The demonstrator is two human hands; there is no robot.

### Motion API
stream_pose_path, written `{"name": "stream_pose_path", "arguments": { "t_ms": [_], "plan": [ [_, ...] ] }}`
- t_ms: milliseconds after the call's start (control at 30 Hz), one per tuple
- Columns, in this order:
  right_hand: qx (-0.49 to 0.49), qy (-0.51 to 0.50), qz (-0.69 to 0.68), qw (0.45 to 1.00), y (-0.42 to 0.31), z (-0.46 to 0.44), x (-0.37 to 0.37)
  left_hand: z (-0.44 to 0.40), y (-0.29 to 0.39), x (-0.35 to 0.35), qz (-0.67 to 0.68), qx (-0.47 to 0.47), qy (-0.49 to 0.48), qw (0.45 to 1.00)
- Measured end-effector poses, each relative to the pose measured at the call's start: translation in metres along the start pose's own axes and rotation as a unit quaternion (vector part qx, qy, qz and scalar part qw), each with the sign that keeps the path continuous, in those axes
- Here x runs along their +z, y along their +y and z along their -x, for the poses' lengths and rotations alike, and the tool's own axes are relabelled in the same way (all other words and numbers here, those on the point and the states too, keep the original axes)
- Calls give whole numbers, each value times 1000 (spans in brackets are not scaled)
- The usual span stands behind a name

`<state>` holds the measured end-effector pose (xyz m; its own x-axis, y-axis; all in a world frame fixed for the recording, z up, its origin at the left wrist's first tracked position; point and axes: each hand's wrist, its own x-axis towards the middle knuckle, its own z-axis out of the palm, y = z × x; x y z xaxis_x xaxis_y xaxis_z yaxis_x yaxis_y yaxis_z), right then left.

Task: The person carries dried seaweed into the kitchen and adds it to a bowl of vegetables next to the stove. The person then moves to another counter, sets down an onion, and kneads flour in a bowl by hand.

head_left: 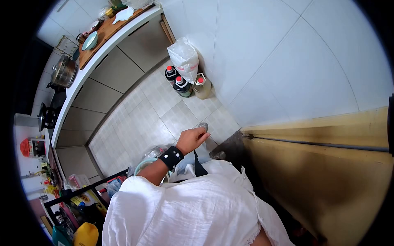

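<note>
My left hand [191, 140] reaches out in front of my body, over the tiled floor. Its back faces up, the thumb stands a little apart from the loosely bent fingers, and no object shows in it. Most of the fingers and the palm are hidden. Around that wrist is a black band [171, 157] with white dots. A black strap [200, 166] hangs against my white clothing [193, 201] just below the hand. At the bottom edge a small part of my right arm shows beneath the loose sleeve; my right hand is out of view.
Large bottles with red caps [182, 87] and a white plastic bag [183, 59] stand by the wall. A curved counter [93, 61] carries a steel pot [64, 71] and a bowl [90, 41]. Right of me is a yellowish panel [324, 176]; left, a black rack [84, 189].
</note>
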<state>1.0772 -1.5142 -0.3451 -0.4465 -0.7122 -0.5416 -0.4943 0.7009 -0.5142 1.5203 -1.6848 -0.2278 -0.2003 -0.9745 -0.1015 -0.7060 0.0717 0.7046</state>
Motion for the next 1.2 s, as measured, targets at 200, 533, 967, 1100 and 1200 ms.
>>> {"name": "stream_pose_path", "arguments": {
  "t_ms": [200, 533, 967, 1100, 1200],
  "plan": [
    [9, -28, 6, 1000, 19, 5, 0, 14, 12, 8, -5, -13, -10, 1000],
    [27, -77, 24, 996, 20, 5, 20, 19, 7, 5, 0, -34, 5, 999],
    [24, -122, 75, 989, -96, -2, 125, -7, -109, -77, 29, -47, 43, 998],
    [5, -131, 83, 988, -156, 0, 172, -19, -140, -131, 84, -53, 39, 994],
    [-8, -144, 90, 985, -193, -1, 206, -25, -168, -169, 64, -55, 46, 995]
  ]
}}
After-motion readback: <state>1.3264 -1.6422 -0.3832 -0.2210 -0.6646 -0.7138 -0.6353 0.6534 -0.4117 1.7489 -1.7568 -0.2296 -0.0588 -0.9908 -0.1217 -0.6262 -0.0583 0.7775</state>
